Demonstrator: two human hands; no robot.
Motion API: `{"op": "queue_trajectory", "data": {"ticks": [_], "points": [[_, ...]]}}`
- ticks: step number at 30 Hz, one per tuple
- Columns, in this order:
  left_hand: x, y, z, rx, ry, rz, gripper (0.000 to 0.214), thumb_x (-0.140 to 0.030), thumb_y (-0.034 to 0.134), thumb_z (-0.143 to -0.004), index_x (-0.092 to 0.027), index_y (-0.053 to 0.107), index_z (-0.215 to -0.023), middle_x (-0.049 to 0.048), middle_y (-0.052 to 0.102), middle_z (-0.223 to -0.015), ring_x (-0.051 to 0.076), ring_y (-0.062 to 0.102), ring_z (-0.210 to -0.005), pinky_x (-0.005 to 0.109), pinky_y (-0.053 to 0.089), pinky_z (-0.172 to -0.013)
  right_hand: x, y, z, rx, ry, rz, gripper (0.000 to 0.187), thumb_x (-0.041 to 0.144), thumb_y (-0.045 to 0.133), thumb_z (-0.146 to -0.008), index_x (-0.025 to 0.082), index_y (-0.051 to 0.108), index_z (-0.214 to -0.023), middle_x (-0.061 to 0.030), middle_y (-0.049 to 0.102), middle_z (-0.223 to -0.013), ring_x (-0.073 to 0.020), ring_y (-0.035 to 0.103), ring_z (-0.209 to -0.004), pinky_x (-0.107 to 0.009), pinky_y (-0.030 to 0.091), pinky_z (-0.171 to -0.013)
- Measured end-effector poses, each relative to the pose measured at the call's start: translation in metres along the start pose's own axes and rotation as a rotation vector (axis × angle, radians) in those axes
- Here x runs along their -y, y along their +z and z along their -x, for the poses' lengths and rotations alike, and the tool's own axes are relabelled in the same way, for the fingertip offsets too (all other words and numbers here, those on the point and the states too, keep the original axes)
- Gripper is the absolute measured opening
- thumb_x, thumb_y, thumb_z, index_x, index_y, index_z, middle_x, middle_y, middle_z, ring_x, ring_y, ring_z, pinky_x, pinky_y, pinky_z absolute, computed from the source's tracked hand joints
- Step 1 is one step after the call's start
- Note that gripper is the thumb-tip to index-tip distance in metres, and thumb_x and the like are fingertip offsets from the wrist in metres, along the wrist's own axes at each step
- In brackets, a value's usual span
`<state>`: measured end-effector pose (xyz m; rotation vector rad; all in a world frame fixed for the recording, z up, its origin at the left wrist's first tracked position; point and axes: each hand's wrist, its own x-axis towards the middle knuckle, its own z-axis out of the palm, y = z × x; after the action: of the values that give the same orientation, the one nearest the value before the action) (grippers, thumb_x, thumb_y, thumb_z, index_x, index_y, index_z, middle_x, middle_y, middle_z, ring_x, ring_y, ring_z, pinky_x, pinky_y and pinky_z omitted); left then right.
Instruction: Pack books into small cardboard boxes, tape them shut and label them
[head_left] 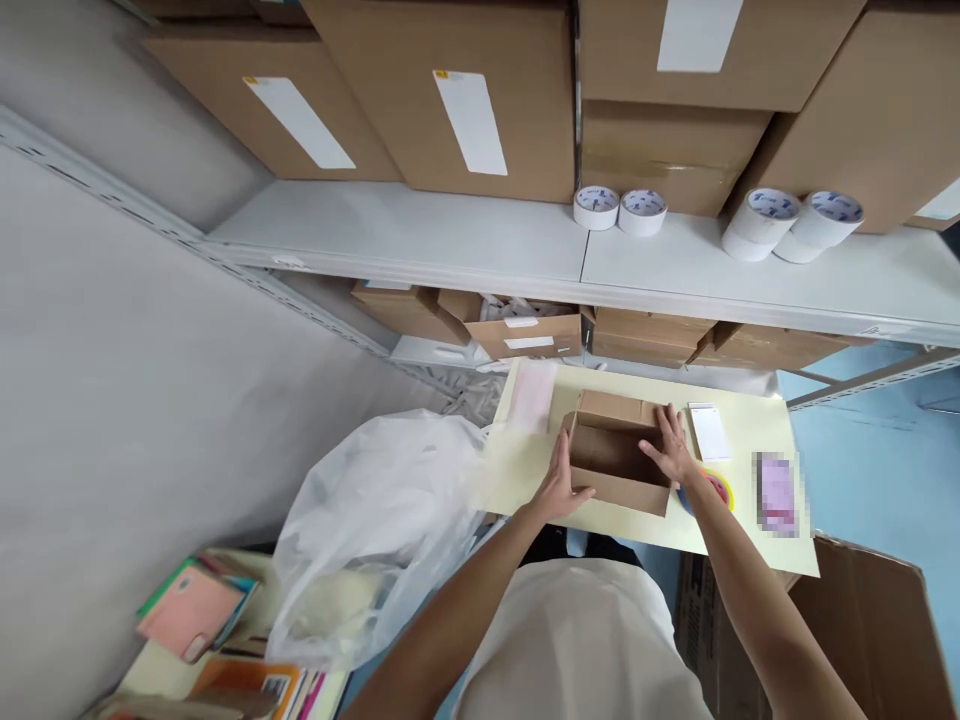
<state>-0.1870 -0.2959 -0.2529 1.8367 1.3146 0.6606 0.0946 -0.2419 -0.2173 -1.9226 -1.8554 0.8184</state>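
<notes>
A small cardboard box (624, 490) stands on the pale yellow table (506, 470), its top open and its inside bare where I can see it. My left hand (557, 488) rests along the box's left side, with the thumb over the front. At the right end, my right hand (675, 452) has its thumb over the opening and its fingers along the outer edge. Between them the two hands hold the box. Partly under my right forearm lies a roll of coloured tape (720, 487). A white notepad (709, 432) sits just right of the box.
A pinkish sheet (532, 397) and a blurred purple item (778, 493) lie on the table. White tape rolls (643, 212) and large cartons (495, 110) fill the shelf (480, 225) ahead. Left is a plastic bag (382, 480); an open carton (870, 620) stands at lower right.
</notes>
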Motion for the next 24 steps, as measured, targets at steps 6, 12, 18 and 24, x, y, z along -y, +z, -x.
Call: {"op": "queue_trajectory", "data": {"ticks": [6,12,18,24], "points": [[0.006,0.014,0.006,-0.09,-0.099,0.164,0.113,-0.037,0.073,-0.075,-0.022,-0.006,-0.155,0.0186,0.011,-0.162,0.036,0.018,-0.148,0.055,0.026,-0.119,0.073,0.02,0.031,-0.087,-0.263,0.382,0.064,0.046,0.037,-0.097,0.017,0.027,-0.153,-0.0164,0.013,-0.163,-0.038,0.005,-0.15,-0.071,0.01,-0.111],[0.021,0.006,0.026,-0.103,-0.056,0.183,0.089,-0.032,0.066,-0.079,-0.021,0.018,-0.154,0.0135,0.027,-0.159,0.031,0.028,-0.146,0.051,0.028,-0.12,0.127,0.081,0.052,0.17,-0.496,0.406,0.05,0.037,0.043,-0.096,0.022,0.044,-0.144,-0.013,0.036,-0.156,-0.034,0.042,-0.137,-0.062,0.025,-0.112],[0.063,-0.069,0.021,-0.12,-0.185,0.071,0.05,-0.028,0.063,-0.08,-0.019,0.056,-0.129,0.0119,0.058,-0.137,0.028,0.053,-0.13,0.047,0.039,-0.113,0.119,0.093,0.046,0.062,-0.533,0.459,0.038,0.034,0.043,-0.097,0.02,0.061,-0.128,-0.0148,0.054,-0.142,-0.0316,0.053,-0.127,-0.055,0.031,-0.109],[0.091,-0.096,-0.067,-0.248,-0.808,-0.176,0.087,-0.046,0.07,-0.077,-0.004,0.034,-0.145,0.0285,0.03,-0.153,0.039,0.028,-0.144,0.051,0.031,-0.114,0.12,0.095,0.052,0.008,-0.527,0.495,0.031,0.033,0.046,-0.096,0.021,0.068,-0.115,-0.013,0.062,-0.132,-0.0281,0.055,-0.124,-0.046,0.033,-0.108]]}}
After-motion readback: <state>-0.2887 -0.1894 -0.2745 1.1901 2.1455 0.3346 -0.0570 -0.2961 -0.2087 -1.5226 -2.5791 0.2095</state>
